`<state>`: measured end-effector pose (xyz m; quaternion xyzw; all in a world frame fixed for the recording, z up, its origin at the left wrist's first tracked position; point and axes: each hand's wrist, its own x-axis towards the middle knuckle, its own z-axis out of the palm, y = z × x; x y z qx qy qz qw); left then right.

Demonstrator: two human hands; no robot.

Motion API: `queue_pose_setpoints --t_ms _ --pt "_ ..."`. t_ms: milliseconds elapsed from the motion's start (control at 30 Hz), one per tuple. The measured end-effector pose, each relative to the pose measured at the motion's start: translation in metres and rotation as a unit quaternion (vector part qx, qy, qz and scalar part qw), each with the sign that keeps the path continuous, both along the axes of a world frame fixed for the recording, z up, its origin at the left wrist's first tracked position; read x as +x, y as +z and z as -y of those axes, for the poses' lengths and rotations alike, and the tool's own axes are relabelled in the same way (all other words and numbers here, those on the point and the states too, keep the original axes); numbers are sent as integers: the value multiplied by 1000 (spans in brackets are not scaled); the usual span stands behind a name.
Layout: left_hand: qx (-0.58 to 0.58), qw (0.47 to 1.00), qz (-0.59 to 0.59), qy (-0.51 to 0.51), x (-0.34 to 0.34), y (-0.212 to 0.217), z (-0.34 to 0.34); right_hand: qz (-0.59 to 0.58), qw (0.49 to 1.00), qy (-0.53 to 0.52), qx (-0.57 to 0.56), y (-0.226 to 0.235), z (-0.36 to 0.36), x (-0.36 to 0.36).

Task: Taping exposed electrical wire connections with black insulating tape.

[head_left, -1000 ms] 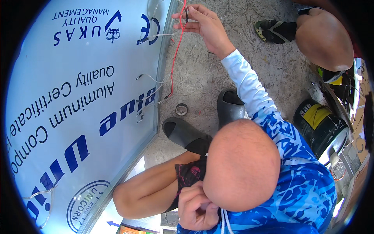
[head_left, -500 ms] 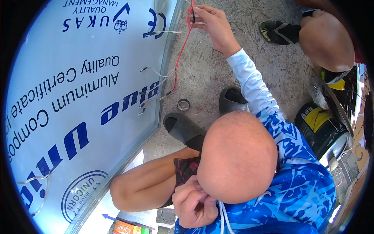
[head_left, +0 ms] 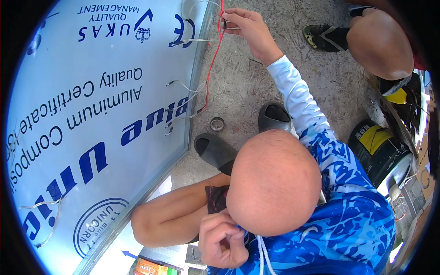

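Note:
My right arm stretches far forward, and my right hand pinches a red wire at the panel's edge, with a small black strip between the fingers. The wire runs down along the edge of the large white printed panel. Several thin pale wires stick out onto the panel near it. Beside my raised knee, my left hand is closed, thumb against curled fingers; what it holds, if anything, is hidden. A roll of black tape lies on the floor near my slippers.
A black bucket with a yellow label stands at my right. Another person's leg and slippered foot are at the far right. An orange packet lies at the near left. The panel's metal edge runs along my left side.
My left hand has shifted slightly down and left, still closed. My right hand stays pinched on the red wire, almost in place. The view has moved a little.

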<state>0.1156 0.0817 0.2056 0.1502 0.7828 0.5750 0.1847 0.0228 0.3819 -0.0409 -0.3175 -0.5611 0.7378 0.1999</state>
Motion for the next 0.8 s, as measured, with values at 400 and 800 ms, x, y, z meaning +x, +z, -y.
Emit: queue_pose_setpoints --t_ms 400,800 --pt "-6 999 29 -10 2 1 0 -9 1000 -6 -17 3 1 -1" --pt "-95 995 25 33 10 15 -8 -32 999 -10 43 4 -1 1"
